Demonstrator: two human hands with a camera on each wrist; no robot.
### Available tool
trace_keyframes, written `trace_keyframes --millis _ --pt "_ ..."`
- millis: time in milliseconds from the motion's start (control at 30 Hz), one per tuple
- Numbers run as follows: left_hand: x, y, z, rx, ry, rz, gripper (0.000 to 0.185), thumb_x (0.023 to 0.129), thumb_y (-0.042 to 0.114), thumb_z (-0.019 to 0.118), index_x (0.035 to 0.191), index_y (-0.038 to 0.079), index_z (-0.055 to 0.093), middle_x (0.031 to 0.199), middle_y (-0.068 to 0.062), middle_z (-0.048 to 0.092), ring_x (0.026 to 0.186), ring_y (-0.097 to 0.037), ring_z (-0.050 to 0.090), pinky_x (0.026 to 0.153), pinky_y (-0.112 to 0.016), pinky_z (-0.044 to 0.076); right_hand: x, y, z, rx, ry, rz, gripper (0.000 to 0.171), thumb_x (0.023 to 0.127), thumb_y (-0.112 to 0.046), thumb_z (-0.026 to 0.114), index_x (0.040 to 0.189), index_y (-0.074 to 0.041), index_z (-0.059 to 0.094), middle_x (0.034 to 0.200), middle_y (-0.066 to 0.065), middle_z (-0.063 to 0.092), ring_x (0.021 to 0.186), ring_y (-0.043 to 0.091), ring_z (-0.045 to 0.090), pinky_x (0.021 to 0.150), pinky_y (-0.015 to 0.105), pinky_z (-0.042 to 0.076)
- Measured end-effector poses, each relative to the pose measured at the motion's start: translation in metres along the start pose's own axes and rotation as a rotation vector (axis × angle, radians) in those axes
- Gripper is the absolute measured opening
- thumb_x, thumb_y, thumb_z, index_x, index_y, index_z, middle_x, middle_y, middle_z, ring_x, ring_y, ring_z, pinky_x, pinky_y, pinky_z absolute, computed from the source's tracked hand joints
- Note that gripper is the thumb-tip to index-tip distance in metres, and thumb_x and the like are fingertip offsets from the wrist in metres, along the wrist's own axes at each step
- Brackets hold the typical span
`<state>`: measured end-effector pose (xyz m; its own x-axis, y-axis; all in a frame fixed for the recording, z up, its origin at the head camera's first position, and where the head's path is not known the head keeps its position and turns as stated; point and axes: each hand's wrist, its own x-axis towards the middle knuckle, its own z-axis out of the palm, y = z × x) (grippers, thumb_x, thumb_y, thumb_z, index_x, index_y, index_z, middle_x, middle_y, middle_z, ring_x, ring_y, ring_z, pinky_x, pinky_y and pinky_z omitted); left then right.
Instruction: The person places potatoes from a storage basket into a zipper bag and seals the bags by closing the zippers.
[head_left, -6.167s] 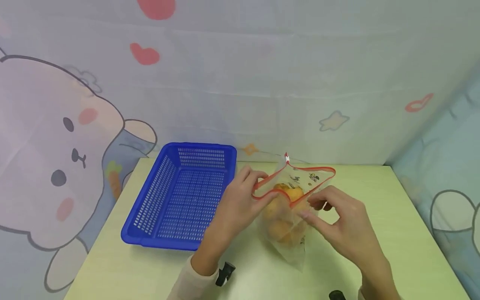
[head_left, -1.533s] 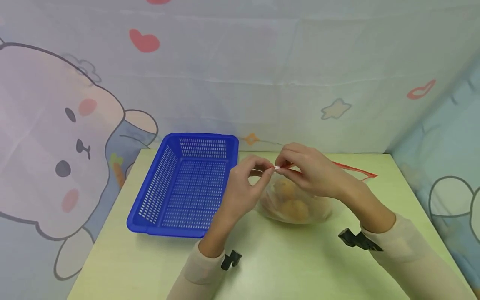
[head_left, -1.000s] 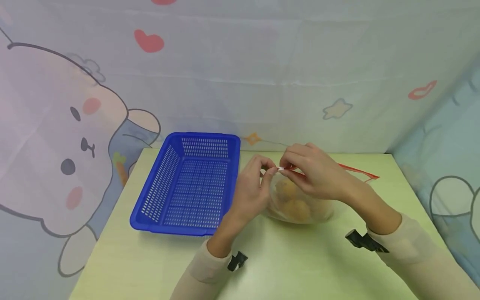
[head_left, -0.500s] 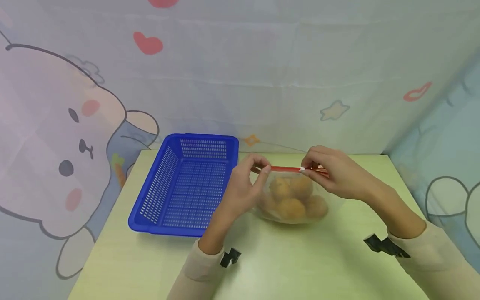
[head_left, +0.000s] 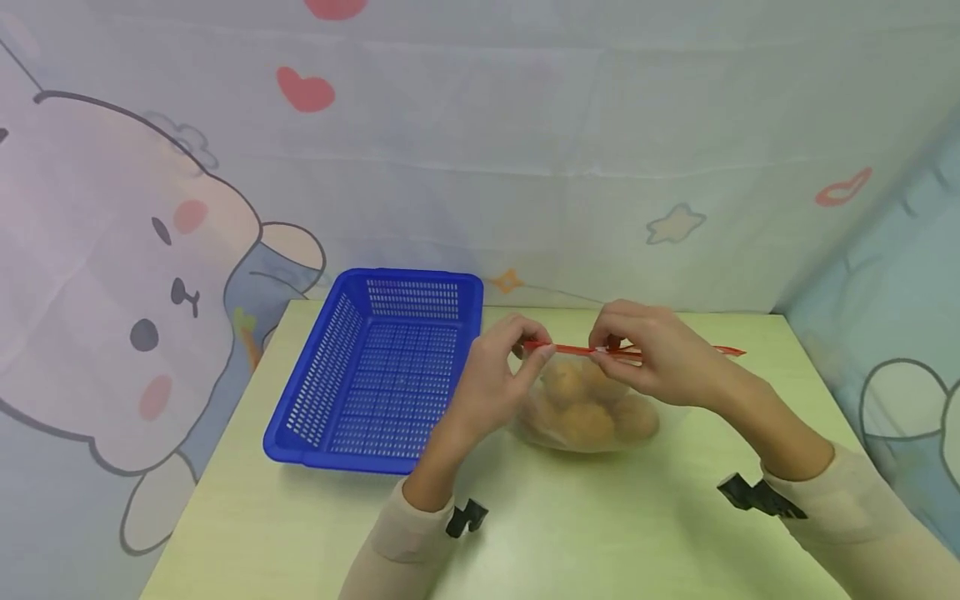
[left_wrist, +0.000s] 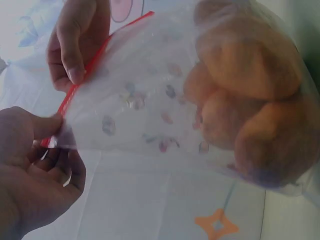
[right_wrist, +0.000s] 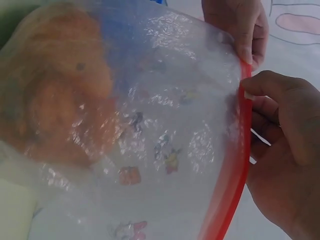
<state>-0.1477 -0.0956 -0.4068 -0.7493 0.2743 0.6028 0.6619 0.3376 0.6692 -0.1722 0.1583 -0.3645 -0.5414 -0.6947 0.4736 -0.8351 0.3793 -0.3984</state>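
Observation:
A clear zip bag (left_wrist: 135,100) with small printed pictures holds several round orange fruits (head_left: 587,425), blurred by the film. Along its top runs a red zip strip (head_left: 572,350) with a small white slider (head_left: 599,350). My left hand (head_left: 491,375) pinches the left end of this strip between thumb and fingers. Just to its right, my right hand (head_left: 663,354) pinches the strip at the slider. In the right wrist view, thumb and forefinger of the right hand (right_wrist: 287,120) grip the red edge. The fruits hang low in the bag, close over the table.
A blue perforated plastic basket (head_left: 397,383) stands to the left with nothing in it, close to my left forearm. The pale yellow-green table (head_left: 600,533) ends at a printed cloth backdrop (head_left: 525,125). Black wrist mounts (head_left: 757,495) stick out from both sleeves.
Earlier the bag's mouth gaped wide; now its edges lie together between my hands. My right hand drew the slider rightward from my left fingers, then came slightly back left.

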Motion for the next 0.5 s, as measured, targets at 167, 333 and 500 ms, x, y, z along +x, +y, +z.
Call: trace_keyframes --millis 167,333,500 --pt "-0.001 0.000 -0.001 0.036 0.061 -0.025 0.005 0.103 0.009 0.068 0.103 0.004 0.068 0.095 -0.004 0.067 0.087 -0.015 0.061 0.076 -0.034 0.055 -0.012 0.011 -0.007 -0.036 0.017 0.003 0.028 0.089 0.002 0.077 0.089 -0.023 0.064 0.089 -0.019 0.059 0.083 0.001 0.059 0.072 0.022 0.055" --pt "-0.003 -0.004 -0.008 0.065 0.097 -0.051 0.007 0.105 0.012 0.067 0.104 0.005 0.067 0.095 -0.003 0.067 0.090 -0.015 0.062 0.077 -0.036 0.054 -0.042 0.028 -0.022 -0.061 0.040 0.021 0.037 0.083 0.005 0.080 0.089 -0.028 0.065 0.089 -0.022 0.059 0.082 -0.001 0.059 0.075 0.015 0.052" --pt "-0.002 -0.005 -0.010 0.074 0.096 -0.075 0.006 0.105 0.011 0.066 0.105 0.005 0.067 0.097 -0.004 0.067 0.092 -0.017 0.063 0.077 -0.038 0.055 -0.074 0.044 -0.036 -0.100 0.073 0.040 0.041 0.078 0.006 0.083 0.090 -0.029 0.067 0.087 -0.023 0.060 0.080 -0.002 0.059 0.075 0.013 0.050"
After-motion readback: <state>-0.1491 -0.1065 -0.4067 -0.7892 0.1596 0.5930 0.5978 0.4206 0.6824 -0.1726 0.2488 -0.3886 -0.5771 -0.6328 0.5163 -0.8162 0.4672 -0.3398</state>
